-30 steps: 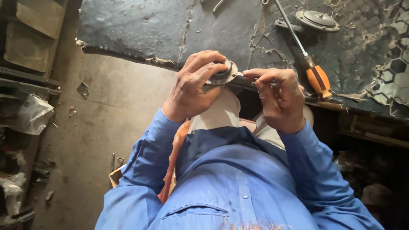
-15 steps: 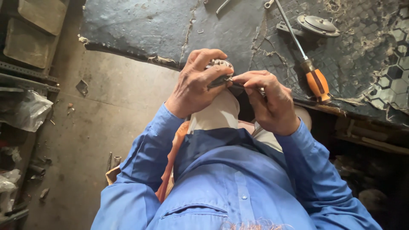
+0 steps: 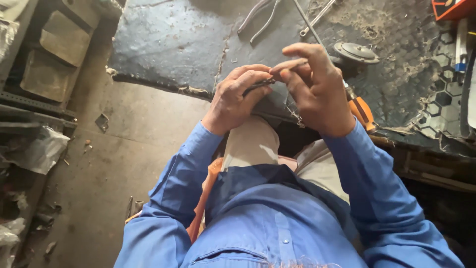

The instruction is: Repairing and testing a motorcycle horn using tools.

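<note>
Left hand [image 3: 238, 97] is curled tight around a thin dark metal part [image 3: 259, 86], only its edge peeking out between the fingers. Right hand [image 3: 312, 87] meets it from the other side, fingertips pinched closed on the same piece, both held just above the dark worn counter [image 3: 168, 44]. Behind the right wrist lies an orange-handled screwdriver [image 3: 361, 110], its shaft running up past a round grey metal cap [image 3: 356, 51]. Further back, slim metal pliers [image 3: 260, 17] rest on the counter.

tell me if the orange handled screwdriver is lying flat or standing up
Lying flat: the screwdriver rests on the dark worktop, its shaft running behind the right hand.
</note>
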